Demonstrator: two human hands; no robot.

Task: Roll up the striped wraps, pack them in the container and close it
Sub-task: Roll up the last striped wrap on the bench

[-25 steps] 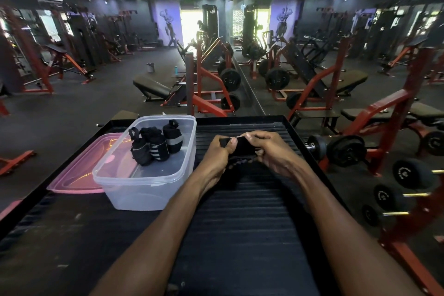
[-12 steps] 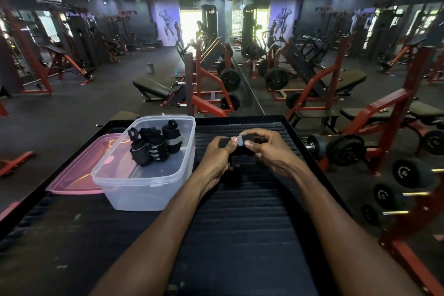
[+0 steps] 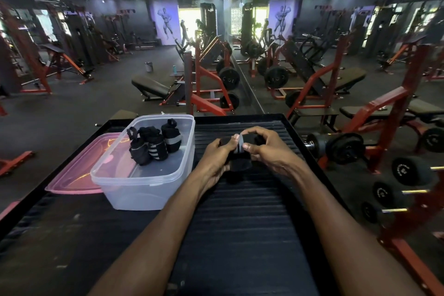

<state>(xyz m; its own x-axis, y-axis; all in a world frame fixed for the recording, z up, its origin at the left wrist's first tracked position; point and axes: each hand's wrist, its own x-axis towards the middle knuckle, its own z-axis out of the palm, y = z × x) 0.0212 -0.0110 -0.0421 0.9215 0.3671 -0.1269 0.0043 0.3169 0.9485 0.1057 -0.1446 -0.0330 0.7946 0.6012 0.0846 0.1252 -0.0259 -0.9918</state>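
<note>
Both hands hold a black wrap with grey stripes (image 3: pixel 238 148) over the far middle of the black ribbed table (image 3: pixel 240 223). My left hand (image 3: pixel 216 154) grips its left end and my right hand (image 3: pixel 266 149) pinches its right side, thumbs on top. A loose black end hangs below the roll. To the left stands a clear plastic container (image 3: pixel 146 185), open, with three rolled striped wraps (image 3: pixel 155 143) standing inside. Its pink lid (image 3: pixel 74 178) lies flat on the table beside the container's left wall.
The table has a raised black rim (image 3: pixel 240 118) at the far edge. Dumbbells (image 3: pixel 341 146) on a red rack stand close to the right. Gym benches and red machines fill the floor beyond, with a mirror wall behind them.
The wrap has been turned in my hands, so a grey striped part now shows on top between my thumbs. Both hands stayed at the same spot.
</note>
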